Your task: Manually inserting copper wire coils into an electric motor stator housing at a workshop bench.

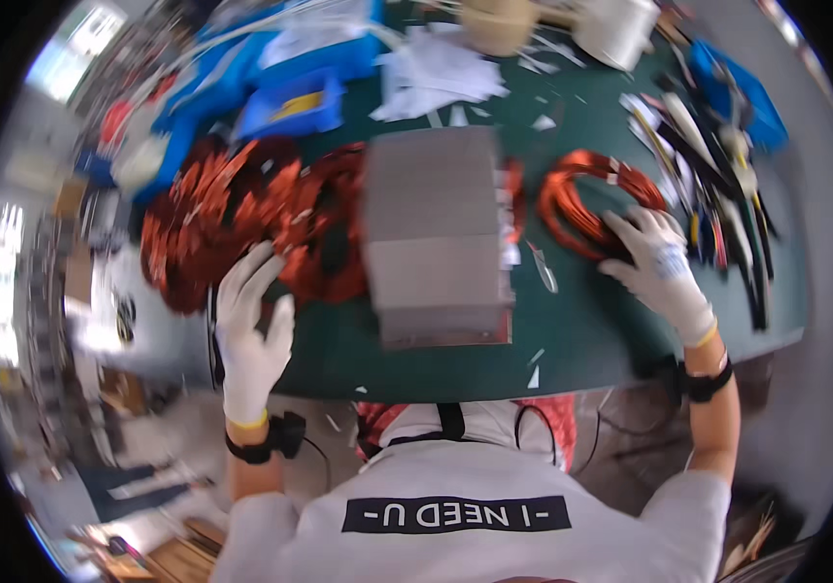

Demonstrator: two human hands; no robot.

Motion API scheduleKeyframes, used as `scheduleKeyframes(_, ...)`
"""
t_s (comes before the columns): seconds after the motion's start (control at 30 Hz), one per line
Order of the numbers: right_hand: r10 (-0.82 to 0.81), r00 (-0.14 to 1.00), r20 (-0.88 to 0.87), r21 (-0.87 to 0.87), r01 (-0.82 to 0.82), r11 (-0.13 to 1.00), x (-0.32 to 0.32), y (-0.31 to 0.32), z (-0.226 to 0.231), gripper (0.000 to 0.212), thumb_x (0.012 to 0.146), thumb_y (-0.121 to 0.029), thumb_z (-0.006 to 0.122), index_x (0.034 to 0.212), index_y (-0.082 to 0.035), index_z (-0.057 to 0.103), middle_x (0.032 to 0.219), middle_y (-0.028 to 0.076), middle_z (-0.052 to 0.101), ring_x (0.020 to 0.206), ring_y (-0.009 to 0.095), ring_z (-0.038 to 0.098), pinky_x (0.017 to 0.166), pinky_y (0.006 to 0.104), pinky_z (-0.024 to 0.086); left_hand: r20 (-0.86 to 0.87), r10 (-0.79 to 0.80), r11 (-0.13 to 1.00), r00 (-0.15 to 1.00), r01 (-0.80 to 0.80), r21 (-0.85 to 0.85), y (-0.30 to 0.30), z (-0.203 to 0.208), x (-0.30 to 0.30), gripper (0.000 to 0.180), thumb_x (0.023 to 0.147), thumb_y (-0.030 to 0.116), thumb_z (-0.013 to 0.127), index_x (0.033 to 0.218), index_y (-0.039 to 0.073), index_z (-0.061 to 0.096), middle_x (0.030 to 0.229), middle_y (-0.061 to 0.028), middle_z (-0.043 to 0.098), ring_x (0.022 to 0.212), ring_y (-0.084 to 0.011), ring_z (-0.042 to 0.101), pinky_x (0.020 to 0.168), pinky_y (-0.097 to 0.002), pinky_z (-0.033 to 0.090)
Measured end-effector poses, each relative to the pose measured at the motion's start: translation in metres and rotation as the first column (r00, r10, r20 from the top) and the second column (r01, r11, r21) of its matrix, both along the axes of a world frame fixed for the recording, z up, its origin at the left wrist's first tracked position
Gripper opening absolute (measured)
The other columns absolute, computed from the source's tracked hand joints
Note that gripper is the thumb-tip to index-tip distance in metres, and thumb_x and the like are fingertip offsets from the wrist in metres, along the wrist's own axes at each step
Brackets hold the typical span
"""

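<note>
My left hand [253,325] wears a white glove and is open, thumb apart from the fingers. Its fingertips reach the near edge of a heap of copper-coloured wire coils [227,209]. My right hand [657,262], gloved too, is at the near right side of a single round coil of copper-coloured wire [564,216]. Its fingers lie over the rim with the thumb on the near side, and they hide that stretch of wire. Between my hands stands a grey, box-shaped block [433,228], blurred, with more copper-coloured wire showing at both its sides.
Everything lies on a dark green table [416,379]. Blue bins [290,105] and white paper scraps [441,73] are at the back. A white cylinder [615,31] stands behind them. Hand tools and dark strips [713,175] crowd the right, beside a blue tray [739,92].
</note>
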State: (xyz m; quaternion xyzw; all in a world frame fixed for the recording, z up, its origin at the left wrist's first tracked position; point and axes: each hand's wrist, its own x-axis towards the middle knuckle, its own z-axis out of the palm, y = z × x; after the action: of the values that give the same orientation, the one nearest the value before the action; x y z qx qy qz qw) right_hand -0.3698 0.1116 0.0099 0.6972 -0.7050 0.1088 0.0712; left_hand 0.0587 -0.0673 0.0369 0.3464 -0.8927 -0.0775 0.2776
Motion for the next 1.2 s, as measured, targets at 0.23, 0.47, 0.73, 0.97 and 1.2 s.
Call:
scheduleKeyframes(0.23, 0.022, 0.999, -0.035, -0.040, -0.024, 0.999, -0.048, -0.064, -0.016, 0.024, 0.085, -0.015, 0.063, 0.106, -0.009, 0.070, 0.096, 0.010, 0.065, 0.092, 0.032, 0.059, 0.090, 0.0416, 0.044, 0.362, -0.169, 0.985, 0.917, 0.174, 0.019, -0.003, -0.002, 0.019, 0.077, 0.067, 0.016, 0.071, 0.140, 0.007, 0.046, 0.146, -0.0156, 0.041, 0.136, -0.0370, 0.037, 0.112, -0.0503, 0.030)
scheduleKeyframes(0.47, -0.059, 0.989, -0.138, 0.014, 0.062, 0.998, -0.066, -0.125, -0.019, 0.026, 0.090, -0.020, 0.058, 0.110, -0.009, 0.068, 0.102, 0.010, 0.065, 0.103, 0.030, 0.059, 0.099, 0.0428, 0.040, 0.344, -0.203, 0.949, 0.917, 0.271, -0.160, -0.028, -0.008, 0.006, 0.079, 0.067, 0.014, 0.070, 0.141, 0.007, 0.045, 0.149, -0.0193, 0.037, 0.136, -0.0390, 0.036, 0.112, -0.0500, 0.030)
scheduleKeyframes(0.73, -0.043, 0.972, -0.232, -0.056, 0.031, 0.998, -0.034, -0.092, -0.002, 0.046, 0.077, -0.014, 0.069, 0.123, -0.011, 0.062, 0.130, 0.017, 0.054, 0.125, 0.039, 0.045, 0.107, 0.0491, 0.035, 0.206, -0.087, 0.979, 0.975, 0.122, -0.165, -0.040, -0.025, -0.012, 0.058, 0.069, 0.037, 0.078, 0.113, 0.002, 0.063, 0.120, -0.0151, 0.057, 0.124, -0.0336, 0.046, 0.111, -0.0517, 0.030)
scheduleKeyframes(0.97, -0.076, 0.987, -0.145, -0.044, 0.070, 0.997, 0.006, -0.041, 0.015, 0.050, 0.076, -0.012, 0.071, 0.125, -0.011, 0.060, 0.130, 0.018, 0.053, 0.123, 0.038, 0.047, 0.105, 0.0490, 0.037, 0.106, -0.147, 0.986, 0.983, 0.153, -0.057, -0.049, -0.027, -0.028, 0.050, 0.076, 0.026, 0.072, 0.118, 0.002, 0.060, 0.109, -0.0152, 0.063, 0.107, -0.0330, 0.058, 0.099, -0.0443, 0.040)
scheduleKeyframes(1.2, 0.093, 0.992, 0.082, -0.448, -0.046, 0.893, 0.130, 0.001, 0.076, 0.037, 0.077, -0.002, 0.066, 0.114, 0.003, 0.064, 0.113, 0.020, 0.063, 0.105, 0.035, 0.060, 0.093, 0.0434, 0.048, 0.056, -0.186, 0.982, 0.981, 0.184, 0.036, -0.084, -0.040, 0.002, 0.020, 0.083, 0.023, 0.067, 0.093, 0.006, 0.065, 0.087, -0.0114, 0.064, 0.092, -0.0308, 0.061, 0.083, -0.0415, 0.048)
